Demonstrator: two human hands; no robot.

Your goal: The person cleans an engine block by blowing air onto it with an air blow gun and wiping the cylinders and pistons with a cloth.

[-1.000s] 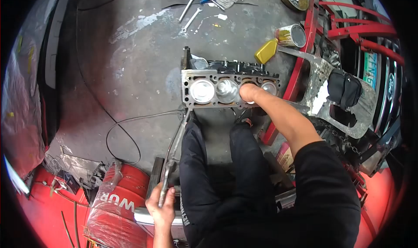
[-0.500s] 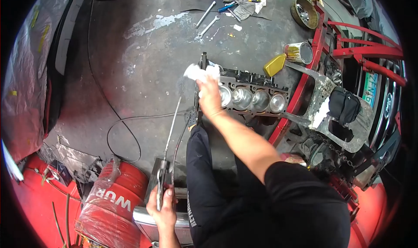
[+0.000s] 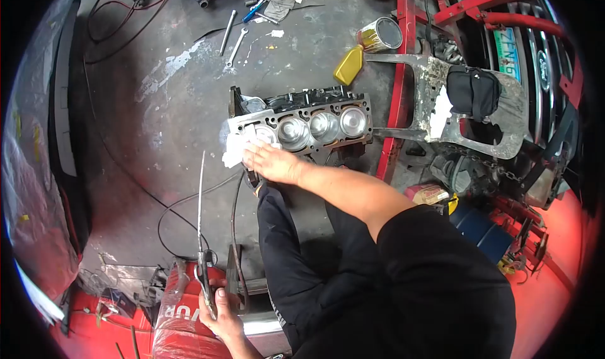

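Observation:
An engine block [image 3: 309, 122] with a row of round cylinder bores lies on the floor in front of me. My right hand [image 3: 271, 162] presses a white rag [image 3: 236, 150] against the block's left end, by the leftmost bore, which it partly covers. Down at the lower left, my left hand [image 3: 222, 315] is wrapped round the handle of an air blow gun [image 3: 203, 271]. The gun's long thin nozzle points away from me, apart from the block. A dark hose [image 3: 236, 226] runs up near the gun.
A yellow bottle [image 3: 348, 66] and a paint-stained can [image 3: 380, 35] stand beyond the block. Wrenches [image 3: 237, 47] lie on the floor. To the right are a red metal frame [image 3: 396, 100] and a worn chair [image 3: 435, 107] bearing a black bag [image 3: 472, 93]. A red drum [image 3: 183, 334] stands lower left.
My right hand and the rag have come down from the block's upper left corner onto its left end face edge. The view has shifted. My left hand still grips the blow gun.

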